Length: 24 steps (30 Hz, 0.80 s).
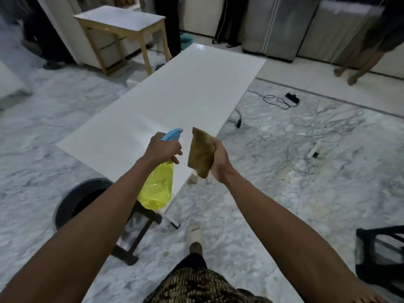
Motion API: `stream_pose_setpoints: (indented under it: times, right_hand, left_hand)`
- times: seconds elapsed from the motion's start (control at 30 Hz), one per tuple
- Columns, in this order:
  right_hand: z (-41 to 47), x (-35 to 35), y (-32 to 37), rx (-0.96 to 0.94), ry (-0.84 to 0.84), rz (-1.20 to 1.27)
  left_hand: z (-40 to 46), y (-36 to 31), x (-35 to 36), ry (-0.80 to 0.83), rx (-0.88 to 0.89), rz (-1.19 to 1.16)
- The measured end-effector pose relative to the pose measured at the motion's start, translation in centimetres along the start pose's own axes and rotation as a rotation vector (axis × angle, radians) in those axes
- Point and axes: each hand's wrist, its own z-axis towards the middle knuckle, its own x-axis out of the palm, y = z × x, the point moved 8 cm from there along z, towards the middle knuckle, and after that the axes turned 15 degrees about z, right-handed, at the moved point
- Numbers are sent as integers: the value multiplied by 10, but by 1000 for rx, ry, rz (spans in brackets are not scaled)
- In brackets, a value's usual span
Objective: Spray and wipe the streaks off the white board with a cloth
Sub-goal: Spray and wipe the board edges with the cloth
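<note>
Yellow bottle [156, 189], base perhaps hidden.

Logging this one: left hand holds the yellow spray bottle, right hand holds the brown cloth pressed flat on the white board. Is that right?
Not quite. The head view shows the cloth held up in the right hand, above the white board, not pressed on it. The rest stands: the left hand holds the yellow spray bottle.

Home interior: marble floor [284, 193], steel refrigerator [284, 25], wooden table [122, 22].
</note>
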Motion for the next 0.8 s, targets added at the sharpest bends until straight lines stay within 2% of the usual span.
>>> stream_pose_setpoints:
  times: [0.17,0.4,0.63,0.8]
  right_hand:
    - [67,-38,70,-77,-62,13]
    - [186,-94,163,-142,-167,128]
    - [273,-152,256,-197,-286,235]
    - [329,-191,323,-245,-317,254]
  left_hand:
    - [65,-73,30,53,129,-14]
    - [211,-181,82,110,323,15]
    - [330,-276,130,232,372,142]
    - [390,-331,162,281,421,141]
